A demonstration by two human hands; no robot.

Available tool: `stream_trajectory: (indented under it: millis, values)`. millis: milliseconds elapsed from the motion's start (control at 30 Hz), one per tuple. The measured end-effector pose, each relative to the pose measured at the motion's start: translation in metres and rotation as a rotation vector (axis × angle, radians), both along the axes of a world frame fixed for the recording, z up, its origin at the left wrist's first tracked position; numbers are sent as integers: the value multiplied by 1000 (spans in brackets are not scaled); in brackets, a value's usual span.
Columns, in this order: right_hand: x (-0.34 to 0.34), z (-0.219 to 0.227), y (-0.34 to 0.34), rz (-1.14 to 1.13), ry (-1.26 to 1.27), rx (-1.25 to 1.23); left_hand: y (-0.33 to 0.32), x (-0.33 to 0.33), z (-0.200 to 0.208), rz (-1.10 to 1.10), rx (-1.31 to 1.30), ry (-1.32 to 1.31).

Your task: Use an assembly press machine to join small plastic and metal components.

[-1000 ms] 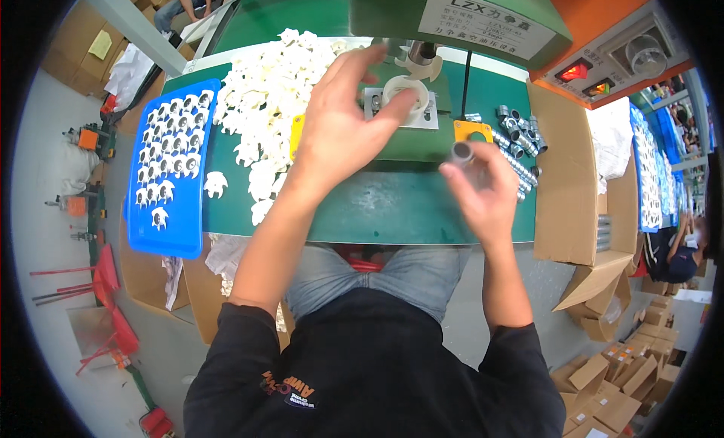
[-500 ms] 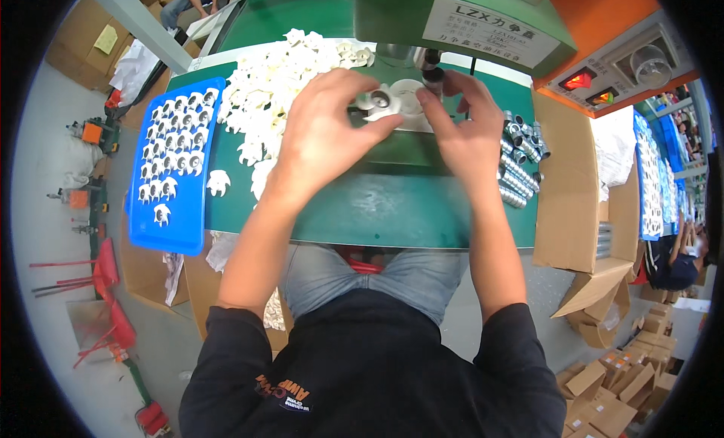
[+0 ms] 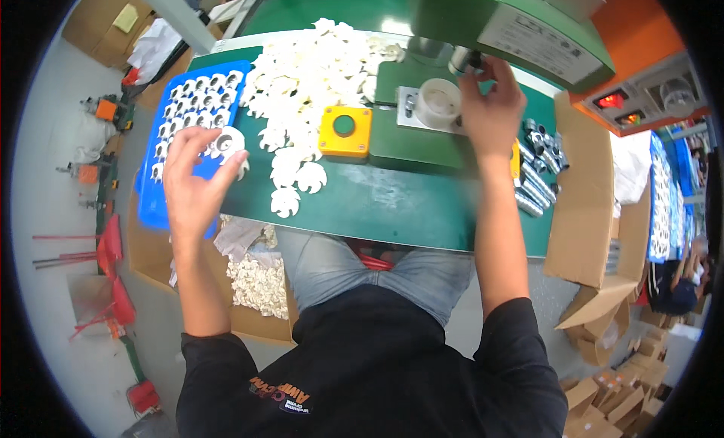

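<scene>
Left hand: one, over the blue rectangular plastic tray [image 3: 154,212]; the left hand [image 3: 188,189] has thumb and fingers pinching one white claw-edged plastic part with a metal-lined hole [image 3: 227,142], held by the tray's right rim.
Right hand: one, the right hand [image 3: 492,110] up under the green metal press head [image 3: 513,32], fingers bent in beside one short silver cylinder [image 3: 458,60]; cannot tell whether they pinch it.
Tray: one, along the green worktop's [image 3: 354,204] left edge, bearing over fifteen similar parts, some hidden.
Loose white plastic pieces [image 3: 317,68]: dozens, heaped from the far edge toward the front edge.
Ring fixture: one white round ring fixture [image 3: 438,106], below the press head.
Button boxes: two; yellow square button box [image 3: 345,132] left, another partly hidden.
Silver metal sleeves [image 3: 537,185]: over ten, near the right edge.
</scene>
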State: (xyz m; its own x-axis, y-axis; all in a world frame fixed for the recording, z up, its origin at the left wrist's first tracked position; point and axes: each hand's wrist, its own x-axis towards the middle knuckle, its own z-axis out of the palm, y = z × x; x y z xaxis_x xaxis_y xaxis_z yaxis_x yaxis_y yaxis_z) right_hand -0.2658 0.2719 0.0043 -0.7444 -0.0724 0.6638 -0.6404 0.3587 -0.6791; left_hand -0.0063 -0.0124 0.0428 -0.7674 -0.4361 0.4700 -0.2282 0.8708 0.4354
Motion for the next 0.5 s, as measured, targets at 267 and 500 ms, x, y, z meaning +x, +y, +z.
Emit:
stream_trajectory:
  millis: [267,500]
  values:
    - [45,-8,48,-5,-146,140,-74,73,-29,386,-25,-126]
    - [118,-23,45,593,-84,362,-72,74,-57,268,92,-337]
